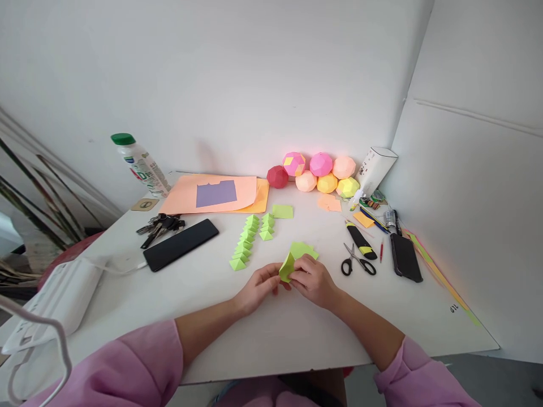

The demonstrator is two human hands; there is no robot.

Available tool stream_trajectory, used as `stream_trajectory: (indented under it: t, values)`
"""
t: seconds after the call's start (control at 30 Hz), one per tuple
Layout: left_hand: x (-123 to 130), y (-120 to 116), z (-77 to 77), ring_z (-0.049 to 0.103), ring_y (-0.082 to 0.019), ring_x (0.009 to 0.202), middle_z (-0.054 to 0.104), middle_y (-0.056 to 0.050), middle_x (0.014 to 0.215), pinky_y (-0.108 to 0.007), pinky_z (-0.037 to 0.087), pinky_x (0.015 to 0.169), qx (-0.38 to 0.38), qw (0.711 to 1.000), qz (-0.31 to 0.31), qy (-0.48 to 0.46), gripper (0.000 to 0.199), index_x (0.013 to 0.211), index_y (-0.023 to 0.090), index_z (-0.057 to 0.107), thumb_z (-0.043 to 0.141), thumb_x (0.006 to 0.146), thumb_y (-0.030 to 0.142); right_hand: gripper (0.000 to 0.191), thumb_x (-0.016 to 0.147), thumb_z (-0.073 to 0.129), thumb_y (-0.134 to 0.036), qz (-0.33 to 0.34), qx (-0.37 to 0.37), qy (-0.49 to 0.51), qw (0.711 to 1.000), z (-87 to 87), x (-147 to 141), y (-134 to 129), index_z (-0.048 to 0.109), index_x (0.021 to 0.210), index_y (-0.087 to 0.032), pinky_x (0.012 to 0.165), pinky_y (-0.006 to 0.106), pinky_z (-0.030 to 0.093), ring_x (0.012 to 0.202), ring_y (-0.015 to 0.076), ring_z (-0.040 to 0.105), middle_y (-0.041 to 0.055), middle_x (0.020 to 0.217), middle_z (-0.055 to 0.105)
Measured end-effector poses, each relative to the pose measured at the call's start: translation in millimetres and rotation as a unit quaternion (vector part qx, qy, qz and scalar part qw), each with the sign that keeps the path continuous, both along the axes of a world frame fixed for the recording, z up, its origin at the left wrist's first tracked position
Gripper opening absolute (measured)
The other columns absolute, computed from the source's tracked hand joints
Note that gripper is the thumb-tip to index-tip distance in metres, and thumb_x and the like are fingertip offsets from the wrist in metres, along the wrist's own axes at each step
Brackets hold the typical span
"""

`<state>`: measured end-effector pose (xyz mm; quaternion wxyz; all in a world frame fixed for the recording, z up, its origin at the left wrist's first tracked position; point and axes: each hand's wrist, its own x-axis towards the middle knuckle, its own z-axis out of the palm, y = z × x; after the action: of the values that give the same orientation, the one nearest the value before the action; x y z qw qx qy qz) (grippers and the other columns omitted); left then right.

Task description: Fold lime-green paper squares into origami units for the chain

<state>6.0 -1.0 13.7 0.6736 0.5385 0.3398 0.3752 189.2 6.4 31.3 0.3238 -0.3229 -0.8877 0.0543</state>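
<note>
A small green paper piece [287, 268], bent along its length, is held between both hands near the table's front. My left hand [258, 287] pinches its left side, fingers closed. On its right side, my right hand [313, 281] grips it with curled fingers. Just behind the hands lie loose flat green sheets [302, 249]. A long row of folded green pieces [244, 244] stands to the left of them, and a shorter row [267, 226] sits beside it. Another flat green sheet [283, 211] lies behind the short row.
Scissors [358, 261], a cutter [361, 240] and a black phone [405, 257] lie to the right. Paper balls [321, 165] line the wall. Left are a black power bank [181, 245], keys [161, 226], a bottle [143, 167] and large orange sheets [182, 192].
</note>
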Motion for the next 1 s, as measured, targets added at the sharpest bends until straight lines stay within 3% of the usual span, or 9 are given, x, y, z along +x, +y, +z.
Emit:
stream_trajectory:
  t: [0.2, 0.3, 0.37, 0.47, 0.6, 0.7, 0.87, 1.0]
  values:
    - [6, -1, 5.2, 0.052, -0.012, 0.054, 0.062, -0.001, 0.060, -0.023, 0.036, 0.052, -0.043, 0.998, 0.034, 0.038, 0.032, 0.076, 0.017, 0.059, 0.051, 0.080, 0.047, 0.017, 0.083, 0.055, -0.027, -0.001, -0.058, 0.036, 0.998, -2.0, 0, -1, 0.067, 0.073, -0.019, 0.061, 0.027, 0.044, 0.069, 0.0148, 0.045, 0.0039, 0.074, 0.045]
    - [6, -1, 5.3, 0.046, -0.010, 0.047, 0.062, 0.000, 0.056, -0.022, 0.033, 0.050, -0.056, 0.997, 0.037, 0.034, 0.033, 0.076, 0.017, 0.056, 0.051, 0.080, 0.049, 0.017, 0.077, 0.063, -0.034, 0.005, -0.140, 0.094, 0.986, 1.0, 4, 2, 0.068, 0.077, -0.019, 0.065, 0.029, 0.047, 0.080, 0.0165, 0.047, 0.0058, 0.087, 0.043]
    - [5, 0, 4.1, 0.048, -0.011, 0.048, 0.062, 0.000, 0.057, -0.022, 0.032, 0.049, -0.056, 0.998, 0.027, 0.027, 0.034, 0.078, 0.017, 0.056, 0.050, 0.080, 0.050, 0.018, 0.074, 0.066, -0.036, 0.028, -0.232, 0.129, 0.964, 3.7, 6, 3, 0.069, 0.077, -0.019, 0.064, 0.028, 0.048, 0.085, 0.0170, 0.048, 0.0062, 0.091, 0.043]
    - [4, 0, 1.6, 0.054, -0.013, 0.056, 0.063, -0.001, 0.062, -0.023, 0.034, 0.051, -0.047, 0.999, 0.006, 0.012, 0.034, 0.077, 0.017, 0.055, 0.050, 0.080, 0.051, 0.018, 0.073, 0.067, -0.036, 0.044, -0.365, 0.164, 0.916, 6.7, 8, 5, 0.069, 0.077, -0.019, 0.060, 0.026, 0.048, 0.076, 0.0137, 0.051, 0.0036, 0.086, 0.046]
    - [4, 1, 0.3, 0.056, -0.014, 0.057, 0.063, -0.002, 0.063, -0.023, 0.034, 0.052, -0.045, 0.999, -0.009, 0.019, 0.033, 0.078, 0.017, 0.055, 0.049, 0.081, 0.050, 0.021, 0.073, 0.066, -0.037, 0.028, -0.463, 0.204, 0.862, 6.9, 9, 5, 0.069, 0.074, -0.017, 0.055, 0.024, 0.047, 0.064, 0.0104, 0.051, 0.0019, 0.079, 0.049]
    - [3, 0, 3.2, 0.054, -0.013, 0.056, 0.064, -0.002, 0.063, -0.024, 0.035, 0.052, -0.032, 0.999, -0.011, 0.033, 0.034, 0.077, 0.017, 0.056, 0.047, 0.082, 0.049, 0.020, 0.071, 0.067, -0.036, 0.003, -0.474, 0.216, 0.854, 6.9, 7, 4, 0.067, 0.069, -0.016, 0.053, 0.024, 0.045, 0.059, 0.0101, 0.051, 0.0014, 0.075, 0.052]
    - [3, -2, 7.2, 0.055, -0.014, 0.062, 0.062, -0.001, 0.067, -0.025, 0.039, 0.058, -0.018, 0.999, -0.018, 0.019, 0.030, 0.086, 0.018, 0.056, 0.052, 0.080, 0.047, 0.016, 0.071, 0.067, -0.030, -0.045, -0.389, 0.189, 0.901, 10.4, 1, -1, 0.064, 0.062, -0.017, 0.050, 0.024, 0.040, 0.054, 0.0104, 0.048, 0.0009, 0.065, 0.056]
    - [4, -2, 3.1, 0.056, -0.013, 0.064, 0.061, -0.001, 0.071, -0.027, 0.042, 0.064, -0.017, 1.000, -0.025, -0.010, 0.028, 0.089, 0.017, 0.054, 0.060, 0.077, 0.042, 0.016, 0.071, 0.066, -0.030, -0.073, -0.369, 0.192, 0.906, 12.5, 1, -3, 0.062, 0.062, -0.017, 0.049, 0.024, 0.040, 0.053, 0.0110, 0.048, 0.0007, 0.060, 0.057]
